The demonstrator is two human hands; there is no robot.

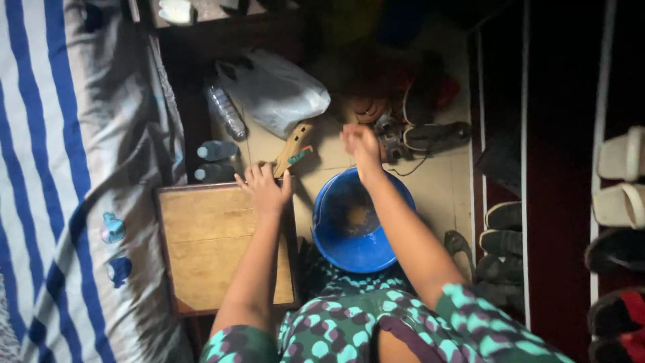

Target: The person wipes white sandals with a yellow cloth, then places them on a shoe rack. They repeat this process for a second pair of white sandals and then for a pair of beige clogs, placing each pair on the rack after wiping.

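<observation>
Left hand [264, 187]: fingers spread open, palm down on the far right corner of the square brown wooden surface [208, 249], gripping nothing. A tan wooden-handled tool with a green band [293, 148] lies on the tiled floor [437, 185] just beyond the fingertips; contact cannot be determined. Right hand [360, 141]: raised above the far rim of the round blue plastic bowl [356, 225], fingers curled in; whether it holds anything cannot be determined. The bowl sits on the floor beside the surface, between the forearms, with a brownish patch inside. Clear plastic bottles [218, 151] and a white plastic bag [275, 91] lie nearby. A blue-and-white striped bed sheet [60, 168] borders the left.
</observation>
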